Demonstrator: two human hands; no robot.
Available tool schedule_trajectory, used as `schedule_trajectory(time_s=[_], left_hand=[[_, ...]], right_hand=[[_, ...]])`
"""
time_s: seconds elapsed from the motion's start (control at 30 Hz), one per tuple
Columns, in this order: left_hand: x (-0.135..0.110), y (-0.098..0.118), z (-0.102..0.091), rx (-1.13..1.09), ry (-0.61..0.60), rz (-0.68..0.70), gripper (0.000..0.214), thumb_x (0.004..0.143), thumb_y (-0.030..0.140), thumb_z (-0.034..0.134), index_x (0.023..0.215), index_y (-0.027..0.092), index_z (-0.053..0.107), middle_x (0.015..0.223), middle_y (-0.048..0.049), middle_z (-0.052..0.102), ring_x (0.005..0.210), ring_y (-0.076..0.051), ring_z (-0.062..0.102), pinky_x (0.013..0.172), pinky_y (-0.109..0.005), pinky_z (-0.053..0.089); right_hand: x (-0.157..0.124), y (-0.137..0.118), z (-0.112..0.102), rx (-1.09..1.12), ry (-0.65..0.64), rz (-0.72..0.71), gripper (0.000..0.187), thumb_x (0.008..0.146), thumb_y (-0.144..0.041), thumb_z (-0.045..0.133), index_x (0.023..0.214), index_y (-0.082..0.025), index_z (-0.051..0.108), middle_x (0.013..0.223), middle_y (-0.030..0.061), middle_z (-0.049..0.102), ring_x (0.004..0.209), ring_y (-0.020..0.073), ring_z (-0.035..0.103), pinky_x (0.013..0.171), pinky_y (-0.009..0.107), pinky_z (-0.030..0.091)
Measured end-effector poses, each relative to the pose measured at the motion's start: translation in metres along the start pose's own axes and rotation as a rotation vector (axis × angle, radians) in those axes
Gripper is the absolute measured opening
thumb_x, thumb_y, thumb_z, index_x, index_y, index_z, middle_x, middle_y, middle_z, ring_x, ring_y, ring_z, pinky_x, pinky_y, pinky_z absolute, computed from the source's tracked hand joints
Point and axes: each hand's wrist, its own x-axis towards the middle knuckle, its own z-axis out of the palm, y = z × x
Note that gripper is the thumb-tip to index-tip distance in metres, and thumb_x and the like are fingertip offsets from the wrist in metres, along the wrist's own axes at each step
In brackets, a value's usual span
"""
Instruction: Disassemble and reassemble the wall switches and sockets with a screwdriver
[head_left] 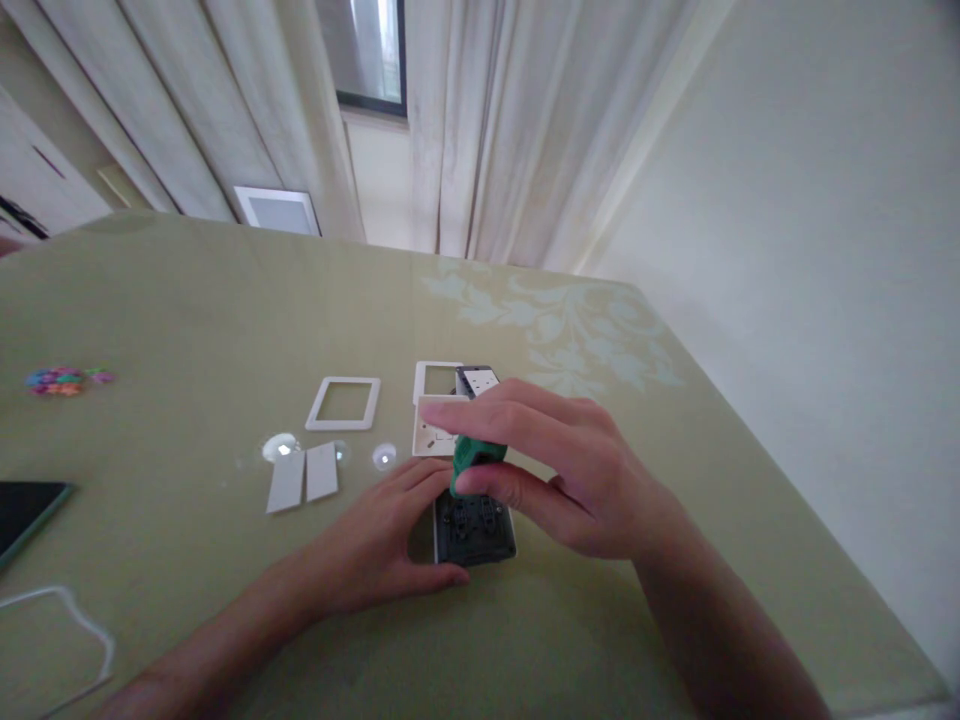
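Starting at far left on the green cloth (187, 330), can see a dark flat device (28, 510), a white cable (111, 650) nearer, and a heap of coloured pieces (64, 381) farther back. Next rightward, two white plates (286, 482) lying side by side, loose, near a white frame (340, 425) and some round glassy spots too unclear to name. Then the left hand (386, 535), curved around the left side of a dark module (476, 540) flat on the cloth, thumb along its near edge, apparently holding it steady. Just beyond, a white socket plate (427, 442), and behind that a second frame (421, 385) and a dark-sided socket unit (481, 381), partly covered. Last, the right hand (577, 460), thumb and fingers pinched closely on a green tool (466, 465) above the module's far part, tip hidden. Would judge the work as partway: plates and frames lying apart from the module, fastening under the tool apparently in hand. Cannot tell of any screw driven home or backed out. Can read no brand, label or writing; only small dark marks on the socket plate.
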Motion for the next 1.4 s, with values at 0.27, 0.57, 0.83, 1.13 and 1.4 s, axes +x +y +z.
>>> schedule_trajectory(time_s=[0.27,0.57,0.83,1.13,1.4], left_hand=[[0.000,0.000,-0.001,-0.001,0.010,0.014,0.081,0.087,0.050,0.092,0.157,0.032,0.053,0.157,-0.0092,0.065,0.144,-0.039,0.061,0.122,-0.058,0.054],[-0.001,-0.002,0.002,0.026,0.007,0.010,0.080,0.088,0.050,0.090,0.157,0.039,0.051,0.157,-0.0025,0.065,0.142,-0.038,0.063,0.121,-0.055,0.056],[-0.003,-0.003,0.002,0.065,0.041,0.027,0.076,0.088,0.047,0.090,0.155,0.036,0.055,0.152,-0.0054,0.069,0.137,-0.038,0.068,0.117,-0.056,0.059],[-0.003,-0.001,0.002,0.073,0.025,0.023,0.068,0.090,0.045,0.088,0.150,0.034,0.057,0.149,-0.0049,0.068,0.136,-0.038,0.067,0.118,-0.057,0.059],[-0.003,-0.001,0.001,0.064,0.027,0.016,0.075,0.090,0.046,0.088,0.155,0.037,0.052,0.153,-0.0034,0.066,0.138,-0.036,0.065,0.118,-0.053,0.059]], right_hand=[[-0.003,-0.003,-0.001,-0.277,0.087,-0.077,0.033,0.108,-0.029,0.063,0.134,-0.009,0.070,0.118,0.0133,0.081,0.103,0.0227,0.078,0.088,0.035,0.063],[-0.003,0.000,0.008,-0.314,0.266,-0.117,0.024,0.100,-0.040,0.081,0.095,-0.017,0.076,0.071,-0.0023,0.069,0.059,0.0118,0.060,0.057,0.028,0.049],[-0.001,-0.009,-0.005,-0.025,-0.010,-0.004,0.027,0.113,-0.027,0.064,0.136,-0.017,0.074,0.120,0.0069,0.080,0.105,0.0139,0.076,0.092,0.025,0.062],[-0.001,-0.014,-0.004,-0.051,-0.102,0.020,0.043,0.115,-0.021,0.052,0.157,-0.013,0.057,0.149,0.0136,0.071,0.130,0.0189,0.071,0.109,0.033,0.059],[-0.002,-0.010,0.002,-0.308,0.150,-0.043,0.023,0.104,-0.033,0.073,0.112,-0.012,0.078,0.098,0.0067,0.079,0.088,0.0192,0.074,0.081,0.032,0.060]])
